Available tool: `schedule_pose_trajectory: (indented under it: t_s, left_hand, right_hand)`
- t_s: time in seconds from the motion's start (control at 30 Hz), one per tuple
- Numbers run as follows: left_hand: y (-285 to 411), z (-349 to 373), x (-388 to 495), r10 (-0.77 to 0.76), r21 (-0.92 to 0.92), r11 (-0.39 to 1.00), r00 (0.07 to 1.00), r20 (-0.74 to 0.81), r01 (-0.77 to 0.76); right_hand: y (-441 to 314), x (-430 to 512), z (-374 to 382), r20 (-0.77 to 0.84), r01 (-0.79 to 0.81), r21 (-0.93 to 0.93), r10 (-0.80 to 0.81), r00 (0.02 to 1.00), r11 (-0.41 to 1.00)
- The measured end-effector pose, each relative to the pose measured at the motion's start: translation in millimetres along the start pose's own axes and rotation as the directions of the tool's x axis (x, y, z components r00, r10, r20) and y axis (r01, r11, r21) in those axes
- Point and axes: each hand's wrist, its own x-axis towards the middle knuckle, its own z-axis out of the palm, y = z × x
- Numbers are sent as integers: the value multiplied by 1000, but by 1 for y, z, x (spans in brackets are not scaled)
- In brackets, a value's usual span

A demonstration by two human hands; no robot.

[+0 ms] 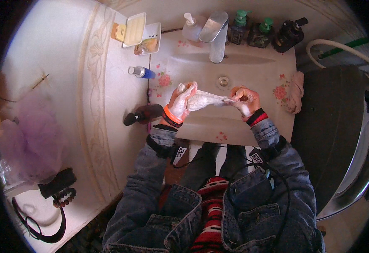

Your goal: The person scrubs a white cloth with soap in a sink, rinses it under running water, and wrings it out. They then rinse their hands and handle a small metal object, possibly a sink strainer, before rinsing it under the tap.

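Note:
A piece of white fabric (208, 100) is stretched sideways between my two hands, above the front half of a white washbasin (200, 125). My left hand (181, 98) grips its wider, bunched end and wears an orange band at the wrist. At the narrow, twisted end, my right hand (246, 98) pinches the fabric with curled fingers. White patches that look like lather cover parts of both hands. Beyond them are the basin's round metal drain (223, 81) and a chrome faucet (217, 36). I cannot tell what kind of garment or cloth the fabric is.
Pump bottles (260, 34) line the back rim. Soap dishes (134, 30), a blue bottle (145, 72) and a dark reddish bottle (145, 114) stand left. A pinkish cloth (295, 93) lies on the right rim, beside a dark appliance (325, 126). A purple mesh sponge (33, 139) hangs far left.

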Motion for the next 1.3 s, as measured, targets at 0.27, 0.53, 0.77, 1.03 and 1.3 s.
schedule_pose_trajectory:
  t_s: [0.27, 0.53, 0.77, 1.03, 1.3]
  left_hand:
    - [-4, 11, -4, -178, 259, 953, 982, 59, 157]
    - [3, 15, -18, -68, 552, 833, 982, 175, -41]
    - [33, 35, -45, -140, 352, 936, 933, 332, 16]
    - [44, 48, -69, 126, 153, 975, 969, 211, -160]
    - [45, 45, -77, 199, -65, 980, 929, 313, -188]
  right_hand:
    - [-7, -6, 16, 34, -146, 277, 142, 989, 950]
    - [-28, -1, 30, 40, -100, 275, 92, 995, 956]
    - [-85, 8, 39, 174, -266, 0, 262, 949, 964]
    - [-119, -5, 51, 165, -371, 96, 352, 921, 924]
    - [-104, -7, 77, -119, -208, 248, 243, 963, 946]
